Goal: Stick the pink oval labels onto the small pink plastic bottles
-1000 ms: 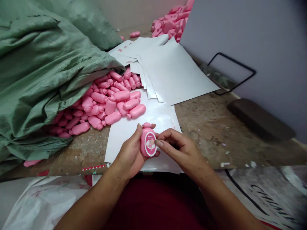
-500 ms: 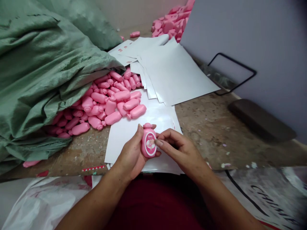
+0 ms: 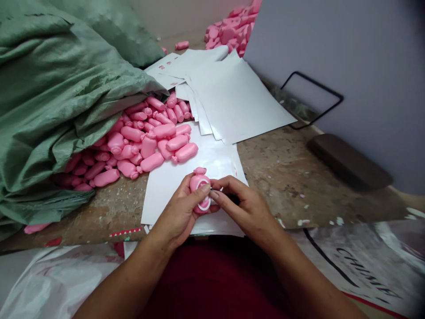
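Observation:
A small pink bottle (image 3: 198, 182) with an oval white-rimmed label stands upright in my left hand (image 3: 181, 215), whose thumb presses across the label. My right hand (image 3: 247, 208) is closed beside it, its fingertips touching the bottle's right side next to my thumb. Both hands hover over a white sheet (image 3: 168, 181) on the brown worktop (image 3: 285, 168). Just beyond lies a heap of unlabelled pink bottles (image 3: 146, 137) spilling from a green woven sack (image 3: 59, 88).
Several white sheets (image 3: 232, 102) fan out behind the heap. More pink bottles (image 3: 229, 31) are piled at the far back. A grey panel (image 3: 348, 66) with a black wire handle (image 3: 312, 99) stands at the right, a dark flat pad (image 3: 348, 161) below it. Plastic bags lie at the near edge.
My left thumb has slid over the label, covering most of it. The bottle and both hands sit slightly higher and further left in view as my head shifted.

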`<state>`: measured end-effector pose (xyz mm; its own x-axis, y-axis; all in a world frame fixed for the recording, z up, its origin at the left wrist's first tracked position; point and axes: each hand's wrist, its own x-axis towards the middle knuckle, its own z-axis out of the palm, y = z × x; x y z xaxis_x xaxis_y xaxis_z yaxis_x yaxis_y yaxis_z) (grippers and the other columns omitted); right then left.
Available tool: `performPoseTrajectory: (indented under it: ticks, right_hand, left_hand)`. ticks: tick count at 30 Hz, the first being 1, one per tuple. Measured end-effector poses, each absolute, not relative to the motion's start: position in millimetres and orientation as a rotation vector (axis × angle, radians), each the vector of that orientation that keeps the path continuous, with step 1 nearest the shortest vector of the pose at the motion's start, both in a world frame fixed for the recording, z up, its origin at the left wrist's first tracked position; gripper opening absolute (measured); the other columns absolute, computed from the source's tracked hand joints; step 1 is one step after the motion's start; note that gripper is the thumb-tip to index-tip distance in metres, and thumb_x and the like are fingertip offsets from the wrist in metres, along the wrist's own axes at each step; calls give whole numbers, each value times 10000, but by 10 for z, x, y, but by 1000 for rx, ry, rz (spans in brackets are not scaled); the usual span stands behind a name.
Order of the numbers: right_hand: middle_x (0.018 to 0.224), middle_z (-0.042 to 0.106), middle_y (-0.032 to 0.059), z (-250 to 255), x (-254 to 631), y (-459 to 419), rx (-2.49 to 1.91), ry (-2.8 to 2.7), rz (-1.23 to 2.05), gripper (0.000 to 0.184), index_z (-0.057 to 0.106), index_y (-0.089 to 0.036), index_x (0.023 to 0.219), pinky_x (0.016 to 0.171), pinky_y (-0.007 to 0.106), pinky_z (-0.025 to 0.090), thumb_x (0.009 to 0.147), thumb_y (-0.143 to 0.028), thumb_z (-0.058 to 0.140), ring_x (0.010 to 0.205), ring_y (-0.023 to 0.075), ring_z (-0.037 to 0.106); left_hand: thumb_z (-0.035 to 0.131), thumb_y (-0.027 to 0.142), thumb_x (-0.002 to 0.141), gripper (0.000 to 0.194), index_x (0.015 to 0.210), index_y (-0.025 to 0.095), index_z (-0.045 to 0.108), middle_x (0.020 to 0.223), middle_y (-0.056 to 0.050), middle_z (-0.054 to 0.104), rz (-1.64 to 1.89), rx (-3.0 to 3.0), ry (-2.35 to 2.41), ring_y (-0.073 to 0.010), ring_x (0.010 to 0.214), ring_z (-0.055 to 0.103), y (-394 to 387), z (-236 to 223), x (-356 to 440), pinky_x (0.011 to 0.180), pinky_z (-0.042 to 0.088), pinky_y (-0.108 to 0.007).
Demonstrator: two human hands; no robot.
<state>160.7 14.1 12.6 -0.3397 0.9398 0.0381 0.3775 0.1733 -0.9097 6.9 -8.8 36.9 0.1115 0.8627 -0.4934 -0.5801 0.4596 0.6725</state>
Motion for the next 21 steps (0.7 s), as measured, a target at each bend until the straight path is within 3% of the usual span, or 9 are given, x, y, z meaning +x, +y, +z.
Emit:
performPoseTrajectory:
  ticks: [4,7,10,13,17,19,21]
  right_hand:
    - [759,712,17,135,1705,174,-1355,-1909,739,196,713,-242,978,679,316,412,938,-353,556,639,167,596]
    - [677,638,-6,117,1757,201,-1390,-1787,827,222,701,-226,977,608,288,396,929,-393,563,595,150,553]
    - [618,543,-34,93,1758,206,-1349,-1685,998,220,694,-221,946,559,269,373,900,-406,585,567,134,496]
    - [622,507,-38,90,1731,199,-1318,-1615,1097,211,690,-217,921,553,264,363,877,-403,600,573,129,464]
    - [620,484,-39,119,1695,196,-1303,-1558,1170,199,684,-218,898,551,265,356,869,-397,601,577,129,447]
    - [635,504,-33,130,1680,195,-1292,-1556,1193,201,683,-221,898,555,268,360,864,-403,608,588,132,454]
    - [645,519,-29,132,1668,194,-1286,-1574,1202,206,683,-225,896,555,269,362,857,-417,618,592,134,457]
  left_hand:
    - [671,157,861,361,1195,171,535,1072,-83,678,1080,334,1011,-141,834,673,-78,378,48,702,570,-255]
    - [695,68,800,516,1257,191,490,1091,-91,697,1039,324,989,-167,914,702,-73,383,17,771,572,-261]
    - [698,-56,701,715,1301,224,428,979,-40,713,1043,333,977,-132,898,702,-76,377,-14,837,548,-237]
    - [729,-81,645,782,1289,237,418,905,-3,705,1040,330,955,-110,868,697,-81,351,-45,886,530,-235]
    - [811,210,750,593,1237,218,472,1000,-64,708,1008,236,902,-170,894,705,-72,313,-78,852,564,-323]
    - [765,397,808,525,1217,211,494,1037,-96,702,1014,209,907,-192,882,701,-88,311,-133,791,571,-340]
    - [726,475,824,514,1212,213,515,1045,-98,698,1014,247,966,-192,869,691,-163,333,-280,750,559,-324]
